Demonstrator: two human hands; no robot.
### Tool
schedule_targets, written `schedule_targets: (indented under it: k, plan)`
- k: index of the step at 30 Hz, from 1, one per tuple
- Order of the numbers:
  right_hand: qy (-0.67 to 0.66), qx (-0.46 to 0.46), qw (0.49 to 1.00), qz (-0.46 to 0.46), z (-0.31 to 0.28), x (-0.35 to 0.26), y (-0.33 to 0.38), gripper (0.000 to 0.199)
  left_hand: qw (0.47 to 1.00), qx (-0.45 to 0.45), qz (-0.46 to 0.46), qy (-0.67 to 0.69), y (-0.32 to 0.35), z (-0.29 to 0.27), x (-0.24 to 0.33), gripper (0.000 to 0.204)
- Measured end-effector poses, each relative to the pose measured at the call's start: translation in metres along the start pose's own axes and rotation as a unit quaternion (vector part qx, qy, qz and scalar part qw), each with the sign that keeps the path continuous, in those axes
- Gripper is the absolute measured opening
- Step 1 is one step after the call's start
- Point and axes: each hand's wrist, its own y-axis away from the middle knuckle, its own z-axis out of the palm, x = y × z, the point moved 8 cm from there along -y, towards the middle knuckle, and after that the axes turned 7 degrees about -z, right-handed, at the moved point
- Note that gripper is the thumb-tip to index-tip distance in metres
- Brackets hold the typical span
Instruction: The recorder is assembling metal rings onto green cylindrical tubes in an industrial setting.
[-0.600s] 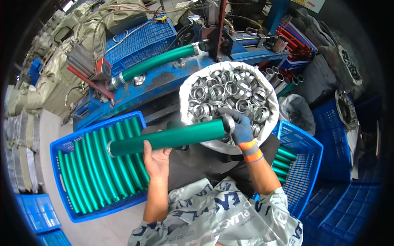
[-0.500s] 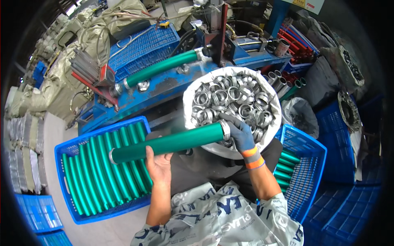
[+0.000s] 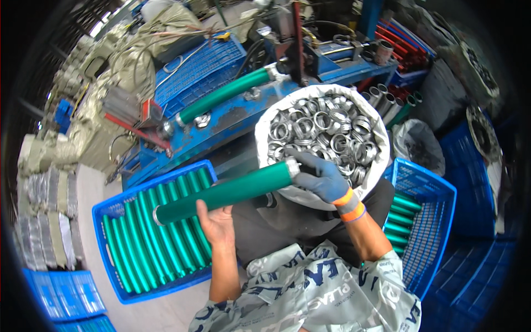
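Observation:
A long green metal tube (image 3: pixel 227 191) lies across my lap area, its right end raised higher than its left. My bare left hand (image 3: pixel 218 224) supports it from below, thumb up along the near side and fingers curled under. At the tube's right end is a silver metal ring (image 3: pixel 293 165). My right hand (image 3: pixel 325 180), in a grey-blue glove with an orange cuff, has its fingers closed around this ring. Behind that hand stands a white sack (image 3: pixel 265 130) full of loose silver rings (image 3: pixel 321 120).
Green tubes fill a blue crate (image 3: pixel 119 293) at my left; another blue crate (image 3: pixel 437 238) with tubes stands at my right. Beyond, a blue machine bench (image 3: pixel 221 124) carries a clamped green tube (image 3: pixel 227 95). Steel tubes (image 3: pixel 387 102) lie behind the sack.
The whole view has shifted, so the surroundings sit farther right. Against the sack, the tube's ringed end and my right hand have moved slightly left. Both hands keep hold.

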Motion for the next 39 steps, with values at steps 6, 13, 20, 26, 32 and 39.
schedule_targets:
  k: [6, 13, 20, 26, 32, 39]
  plan:
    - [-0.019, 0.047, 0.998, -0.033, -0.043, 0.024, -0.084, 0.069, 0.993, 0.085, -0.017, 0.078, -0.027, -0.036, 0.018, 0.074]
    - [0.419, 0.026, 0.869, -0.262, 0.02, 0.01, -0.298, 0.07, 0.991, 0.069, 0.019, 0.11, -0.038, -0.064, 0.065, 0.053]
    - [0.775, 0.025, 0.628, -0.071, -0.037, 0.109, -0.427, 0.063, 0.996, 0.052, -0.025, 0.068, -0.085, -0.067, 0.036, 0.051]
    - [0.574, 0.022, 0.734, -0.363, 0.052, -0.042, -0.336, 0.065, 0.996, 0.078, -0.034, 0.007, -0.136, -0.075, 0.026, 0.058]
    - [0.263, 0.19, 0.883, -0.34, -0.081, -0.125, -0.166, 0.068, 0.999, 0.016, -0.031, 0.019, -0.322, 0.061, -0.019, 0.064]
    - [0.314, 0.376, 0.828, -0.271, -0.198, -0.12, 0.11, 0.075, 0.989, 0.123, -0.077, 0.017, -0.452, 0.036, -0.075, 0.066]
